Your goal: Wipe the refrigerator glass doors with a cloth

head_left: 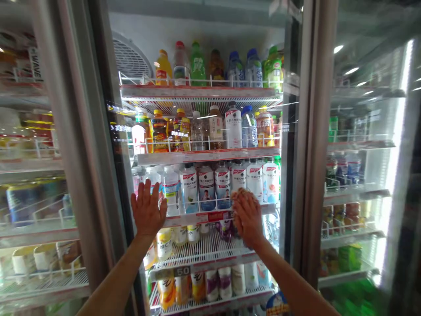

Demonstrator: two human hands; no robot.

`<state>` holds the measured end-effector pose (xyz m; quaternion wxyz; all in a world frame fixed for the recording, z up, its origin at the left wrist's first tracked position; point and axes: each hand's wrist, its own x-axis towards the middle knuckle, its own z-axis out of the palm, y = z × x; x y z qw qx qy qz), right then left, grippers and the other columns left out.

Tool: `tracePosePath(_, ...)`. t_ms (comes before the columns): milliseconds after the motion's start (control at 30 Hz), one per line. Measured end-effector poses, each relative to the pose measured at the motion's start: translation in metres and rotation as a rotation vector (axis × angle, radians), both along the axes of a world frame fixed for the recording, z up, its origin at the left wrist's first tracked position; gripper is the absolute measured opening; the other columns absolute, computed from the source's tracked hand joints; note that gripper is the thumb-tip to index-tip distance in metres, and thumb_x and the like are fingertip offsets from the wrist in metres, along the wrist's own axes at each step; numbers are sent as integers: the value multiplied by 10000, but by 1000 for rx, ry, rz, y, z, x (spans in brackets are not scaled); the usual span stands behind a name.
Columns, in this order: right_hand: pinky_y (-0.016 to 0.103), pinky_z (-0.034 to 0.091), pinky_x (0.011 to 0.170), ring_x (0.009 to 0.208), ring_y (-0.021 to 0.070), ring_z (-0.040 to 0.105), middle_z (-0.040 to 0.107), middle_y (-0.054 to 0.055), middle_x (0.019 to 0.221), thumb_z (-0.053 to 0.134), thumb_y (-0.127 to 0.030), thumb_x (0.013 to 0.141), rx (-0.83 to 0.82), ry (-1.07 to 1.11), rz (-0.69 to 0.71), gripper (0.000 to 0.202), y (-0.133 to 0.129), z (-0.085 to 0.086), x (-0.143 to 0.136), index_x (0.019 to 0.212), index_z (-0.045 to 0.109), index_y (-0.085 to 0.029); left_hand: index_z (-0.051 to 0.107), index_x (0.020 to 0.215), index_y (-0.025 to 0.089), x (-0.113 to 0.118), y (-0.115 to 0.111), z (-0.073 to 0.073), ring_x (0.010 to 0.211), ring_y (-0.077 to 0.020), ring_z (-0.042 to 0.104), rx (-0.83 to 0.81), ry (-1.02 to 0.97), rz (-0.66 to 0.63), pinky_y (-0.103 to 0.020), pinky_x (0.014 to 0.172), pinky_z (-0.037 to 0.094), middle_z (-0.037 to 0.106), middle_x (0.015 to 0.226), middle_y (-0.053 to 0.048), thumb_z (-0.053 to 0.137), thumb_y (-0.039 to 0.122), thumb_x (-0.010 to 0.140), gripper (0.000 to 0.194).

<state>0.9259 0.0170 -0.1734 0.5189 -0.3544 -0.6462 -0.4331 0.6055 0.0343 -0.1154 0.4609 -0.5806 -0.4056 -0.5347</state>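
My left hand (pixel 148 213) lies flat with its fingers up against the glass door (pixel 204 26) of a drinks fridge, holding nothing. To the right, my right hand (pixel 248 219) presses a crumpled brownish cloth (pixel 242 193) to the same glass, its fingers close together over it. Most of the cloth is hidden under the hand. Behind the glass, level with both hands, stands a row of white-labelled bottles (pixel 206 186) on a wire shelf. Faint reflections cross the pane.
Metal door frames (pixel 309 131) run upright on either side. More glass doors show stocked shelves to the left and right. Inside the middle fridge, coloured bottles (pixel 198 63) stand on the top shelf, and a 50 sign (pixel 183 271) hangs on a lower shelf edge.
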Motion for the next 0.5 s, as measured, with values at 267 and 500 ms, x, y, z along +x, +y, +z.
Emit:
tracePosePath(267,594,266,1074,1393,303,216,319,154,1471,417,-202,860,58,323,-95,569,5,23,35,1416,304,-168,185,1448,278,2,-1,0,1406,-231,173,-10,-11,-27,-458,1139,116,231,1511,-83,451,301,884,624)
tracePosePath(500,491,219,1148,1386,228,258,525,49,1339,438,-156,826,-35,-230,95,439,-9,-18,-53,1254,521,-207,186,1447,277,-3,-1,-1,1407,-219,168,18,44,-25,-440,1141,131,235,1510,-75,456,284,881,627)
